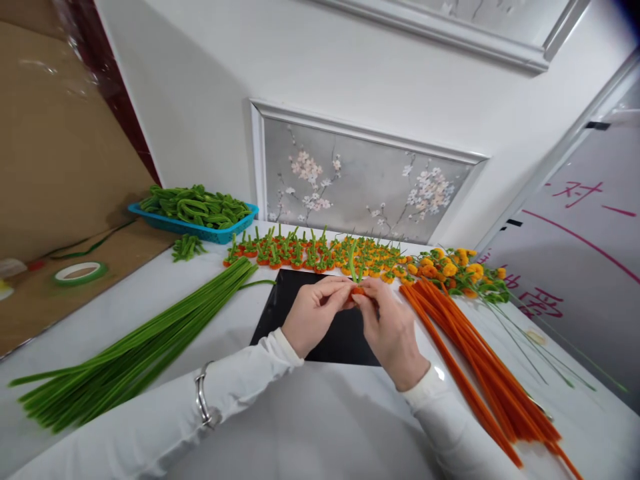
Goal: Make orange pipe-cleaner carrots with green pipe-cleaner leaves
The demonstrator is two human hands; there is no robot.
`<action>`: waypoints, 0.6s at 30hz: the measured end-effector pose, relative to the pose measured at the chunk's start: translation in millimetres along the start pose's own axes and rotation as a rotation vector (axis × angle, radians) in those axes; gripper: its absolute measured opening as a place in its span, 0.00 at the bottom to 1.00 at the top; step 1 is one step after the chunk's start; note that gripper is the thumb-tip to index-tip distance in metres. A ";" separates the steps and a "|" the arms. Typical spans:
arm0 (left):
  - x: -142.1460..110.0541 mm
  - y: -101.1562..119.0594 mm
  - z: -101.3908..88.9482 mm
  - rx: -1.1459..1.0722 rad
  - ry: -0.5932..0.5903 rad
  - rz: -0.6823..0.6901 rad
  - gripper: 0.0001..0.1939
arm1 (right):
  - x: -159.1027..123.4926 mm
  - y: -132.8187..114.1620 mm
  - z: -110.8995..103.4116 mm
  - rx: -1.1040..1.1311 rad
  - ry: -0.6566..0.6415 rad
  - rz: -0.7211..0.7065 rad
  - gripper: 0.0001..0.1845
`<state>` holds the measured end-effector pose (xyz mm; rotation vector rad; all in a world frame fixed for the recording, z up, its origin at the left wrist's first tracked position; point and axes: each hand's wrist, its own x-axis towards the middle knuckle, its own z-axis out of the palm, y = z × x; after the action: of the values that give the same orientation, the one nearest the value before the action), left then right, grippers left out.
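Both my left hand point(316, 310) and my right hand point(393, 327) are closed at the fingertips around one small orange pipe-cleaner pumpkin point(357, 291). A green pipe-cleaner stem point(354, 263) rises from its top. My fingers cover most of the pumpkin. They hold it above the far part of a black mat point(320, 343). Behind my hands stand rows of finished orange pumpkins point(297, 257) with green stems, and yellow-orange ones point(370, 257) beside them.
Green pipe cleaners point(150, 333) lie at left, orange pipe cleaners point(480, 353) at right. A blue tray point(215, 233) holds curled green pieces; a small green pile point(187, 247) sits before it. Yellow-orange pieces point(450, 270) heap at back right. Green tape point(80, 273) rests on cardboard. A wall stands behind.
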<state>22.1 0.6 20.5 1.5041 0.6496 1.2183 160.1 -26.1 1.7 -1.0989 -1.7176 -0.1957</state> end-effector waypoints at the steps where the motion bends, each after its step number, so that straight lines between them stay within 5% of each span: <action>1: 1.3 2.1 -1.7 0.007 -0.036 -0.021 0.13 | 0.4 0.8 -1.6 0.051 -0.002 0.056 0.06; 6: 8.9 6.0 -10.9 0.039 -0.075 -0.094 0.12 | 1.5 5.2 -6.9 0.321 -0.116 0.298 0.06; 11: 10.9 5.2 -13.2 0.086 -0.080 -0.091 0.10 | 0.0 9.3 -5.9 0.449 -0.145 0.383 0.11; 18: 8.1 4.0 -13.3 0.592 -0.092 0.259 0.11 | 2.2 0.8 -6.4 0.297 -0.132 0.264 0.07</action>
<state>11.8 11.4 26.3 2.1791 0.8158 1.1952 164.9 -28.2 6.0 -1.1198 -1.6328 0.2949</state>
